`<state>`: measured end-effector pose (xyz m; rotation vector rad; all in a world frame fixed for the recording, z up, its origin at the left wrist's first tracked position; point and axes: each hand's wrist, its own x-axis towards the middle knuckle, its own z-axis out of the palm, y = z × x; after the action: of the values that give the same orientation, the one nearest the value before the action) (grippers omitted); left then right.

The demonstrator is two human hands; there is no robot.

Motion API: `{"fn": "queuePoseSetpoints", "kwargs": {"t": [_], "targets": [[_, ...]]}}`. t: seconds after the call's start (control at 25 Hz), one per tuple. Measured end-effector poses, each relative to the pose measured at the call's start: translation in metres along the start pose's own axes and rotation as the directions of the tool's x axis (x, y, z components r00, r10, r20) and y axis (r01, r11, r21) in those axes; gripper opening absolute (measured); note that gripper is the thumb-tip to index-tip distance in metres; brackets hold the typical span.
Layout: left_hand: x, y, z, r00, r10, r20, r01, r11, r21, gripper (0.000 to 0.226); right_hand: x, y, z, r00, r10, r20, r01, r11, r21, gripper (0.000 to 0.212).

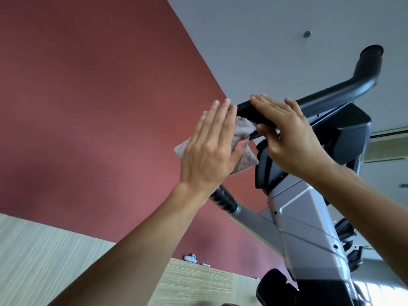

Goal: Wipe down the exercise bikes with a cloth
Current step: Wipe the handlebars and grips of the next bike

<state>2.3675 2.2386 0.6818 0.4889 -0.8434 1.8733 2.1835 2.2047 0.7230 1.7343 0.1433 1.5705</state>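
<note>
Now cloth (241, 133) under flat left-hand fingers (217, 120), against console (249, 113).

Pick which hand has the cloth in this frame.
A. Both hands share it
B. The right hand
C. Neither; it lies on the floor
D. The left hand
D: the left hand presses the cloth with straight fingers against the edge of the bike's console, while the right hand grips the console bare.
</note>
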Motion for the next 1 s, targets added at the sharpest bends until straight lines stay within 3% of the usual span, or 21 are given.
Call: {"fn": "queuePoseSetpoints", "kwargs": {"t": [0.08, 0.28, 0.48, 0.64, 0.72, 0.88, 1.0], "targets": [[-0.004, -0.003, 0.003, 0.998, 0.066, -0.022, -0.066, 0.998, -0.007, 0.06, -0.001, -0.001, 0.0, 1.0, 0.007, -0.018, -0.007, 1.0, 0.004, 0.055], [-0.032, -0.001, 0.002, 0.996, -0.044, -0.081, 0.049, 0.996, 0.07, 0.058, 0.0, 0.0, -0.001, 1.0, 0.004, 0.013, -0.004, 1.0, 0.002, 0.055], [0.01, -0.001, 0.0, 0.981, 0.19, 0.045, -0.193, 0.978, 0.079, 0.056, 0.003, -0.002, -0.007, 0.998, 0.014, 0.054, -0.015, 1.0, 0.017, 0.065], [-0.021, -0.003, -0.008, 0.998, 0.037, 0.043, -0.04, 0.996, 0.075, 0.055, 0.004, 0.016, -0.044, 0.971, -0.051, 0.234, 0.064, 0.997, -0.049, 0.074], [-0.014, 0.001, -0.008, 0.997, 0.025, 0.072, -0.032, 0.994, 0.102, 0.054, 0.004, 0.035, -0.065, 0.983, -0.025, 0.184, 0.045, 0.993, -0.105, 0.069], [0.035, 0.016, 0.004, 0.971, 0.189, 0.145, -0.21, 0.967, 0.145, 0.054, 0.0, 0.05, -0.07, 0.987, 0.016, 0.158, 0.007, 0.99, -0.139, 0.061], [0.038, 0.024, 0.011, 0.972, 0.211, 0.104, -0.227, 0.957, 0.18, 0.055, -0.003, 0.042, -0.055, 0.996, 0.047, 0.08, -0.035, 0.989, -0.142, 0.056]]}}
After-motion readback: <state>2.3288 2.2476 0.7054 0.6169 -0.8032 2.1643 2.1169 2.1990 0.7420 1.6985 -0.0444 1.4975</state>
